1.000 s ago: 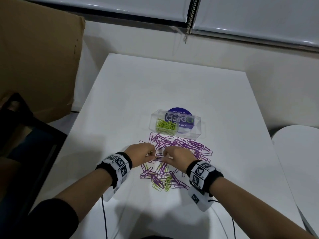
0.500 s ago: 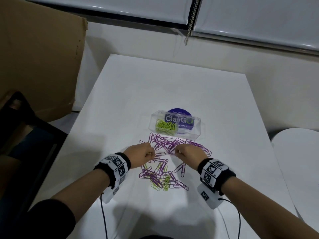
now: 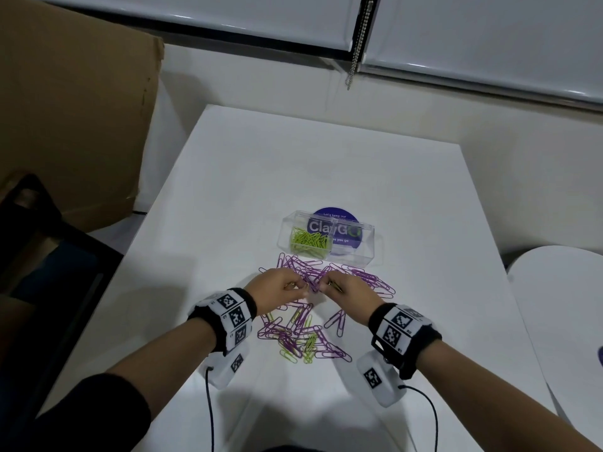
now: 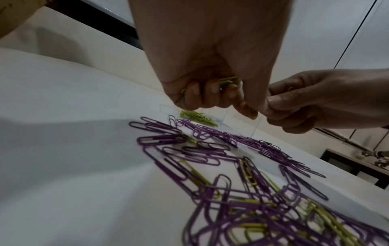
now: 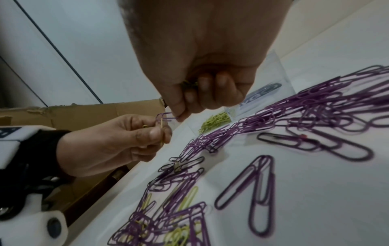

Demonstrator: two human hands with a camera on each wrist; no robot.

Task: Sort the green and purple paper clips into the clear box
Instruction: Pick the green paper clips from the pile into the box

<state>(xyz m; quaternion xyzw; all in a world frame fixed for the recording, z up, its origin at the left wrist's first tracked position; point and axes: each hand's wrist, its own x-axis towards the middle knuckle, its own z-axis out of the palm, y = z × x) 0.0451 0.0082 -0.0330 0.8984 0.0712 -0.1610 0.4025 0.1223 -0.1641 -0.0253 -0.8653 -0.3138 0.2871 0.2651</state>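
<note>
Head view: left hand (image 3: pixel 280 287) and right hand (image 3: pixel 346 288) meeting above purple paper clips (image 3: pixel 326 275), mid-bench (image 3: pixel 228 190). Clear box (image 3: pixel 328 238) at 12 o'clock from hands, green paper clips (image 3: pixel 308 241) in left compartment, right one apparently empty.

Left wrist view: left fingers (image 4: pixel 212 93) curled around green bundle (image 4: pixel 228 81); could spill if grip loosens.

Right wrist view: right fingertips (image 5: pixel 181 114) pinching purple clip (image 5: pixel 165 116) hooked on green clip (image 5: pixel 161 131) in left pinch. Risk: snag, clip springing away, colours mixed.

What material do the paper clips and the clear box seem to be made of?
Purple paper clips and green paper clips: bent wire, likely metal under a coloured coating; the thin loops keep their shape. Clear box: probably hard transparent plastic; the round sticker shows through its straight walls.
</note>
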